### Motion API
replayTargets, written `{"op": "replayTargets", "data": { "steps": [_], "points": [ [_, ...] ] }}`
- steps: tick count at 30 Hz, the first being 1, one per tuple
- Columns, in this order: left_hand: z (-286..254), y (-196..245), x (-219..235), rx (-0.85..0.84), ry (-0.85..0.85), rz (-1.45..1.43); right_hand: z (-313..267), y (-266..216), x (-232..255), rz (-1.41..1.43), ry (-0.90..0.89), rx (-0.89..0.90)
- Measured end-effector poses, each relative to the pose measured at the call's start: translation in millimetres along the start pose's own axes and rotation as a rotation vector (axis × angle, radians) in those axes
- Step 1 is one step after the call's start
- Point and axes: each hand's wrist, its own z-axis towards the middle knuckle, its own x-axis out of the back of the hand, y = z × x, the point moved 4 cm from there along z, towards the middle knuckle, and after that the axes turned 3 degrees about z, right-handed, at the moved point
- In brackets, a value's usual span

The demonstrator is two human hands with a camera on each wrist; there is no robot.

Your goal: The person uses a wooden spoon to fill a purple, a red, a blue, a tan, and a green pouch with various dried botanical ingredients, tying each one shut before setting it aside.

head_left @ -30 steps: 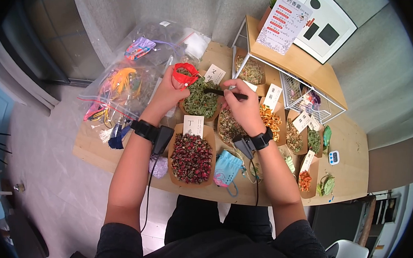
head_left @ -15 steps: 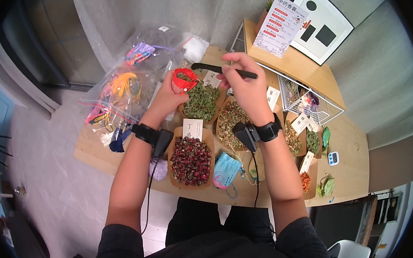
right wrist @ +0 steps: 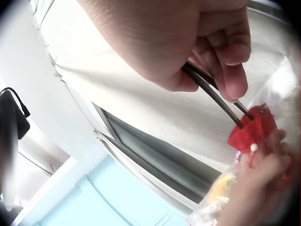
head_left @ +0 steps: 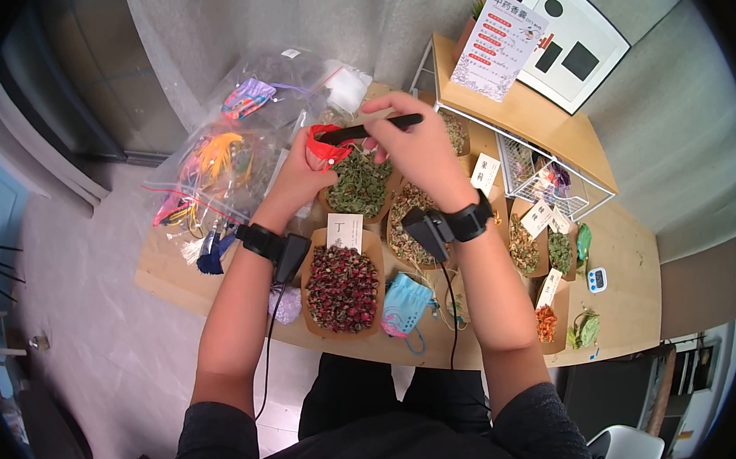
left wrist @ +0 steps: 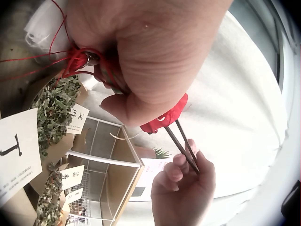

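Note:
My left hand (head_left: pixel 297 178) grips a small red drawstring pouch (head_left: pixel 326 152) with its mouth open upward. Red cords (left wrist: pixel 75 63) hang looped by the left fingers in the left wrist view. Black tweezers (head_left: pixel 375 128) are pinched in my right hand (head_left: pixel 420 152); in the right wrist view both of their arms (right wrist: pixel 218 101) reach into the pouch's mouth, which hides the tips. Just beyond the left hand sits a paper tray of dried green leaves (head_left: pixel 359 183), and the right hand hovers above trays of mixed dried herbs (head_left: pixel 411 220).
Nearest me stand a tray of dried rosebuds (head_left: pixel 343 287) and a blue pouch (head_left: pixel 407 300). Clear plastic bags with tassels (head_left: pixel 219 155) lie at the left. Smaller herb trays with cards and a timer (head_left: pixel 597 280) fill the right, below a wooden shelf (head_left: pixel 521 112).
My right hand lifts the tweezers from the green leaves, swings them up and over to the left, and lowers their tips into the red pouch. The left hand stays nearly in place.

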Motion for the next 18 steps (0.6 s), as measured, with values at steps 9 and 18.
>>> {"op": "replayTargets", "data": {
  "steps": [9,18],
  "points": [
    [6,-16,19,0.002,0.125,-0.152,-28,13,36,0.047,0.161,-0.086],
    [4,-12,15,0.006,0.147,-0.168,-24,82,-11,-0.013,0.058,0.013]
  ]
}}
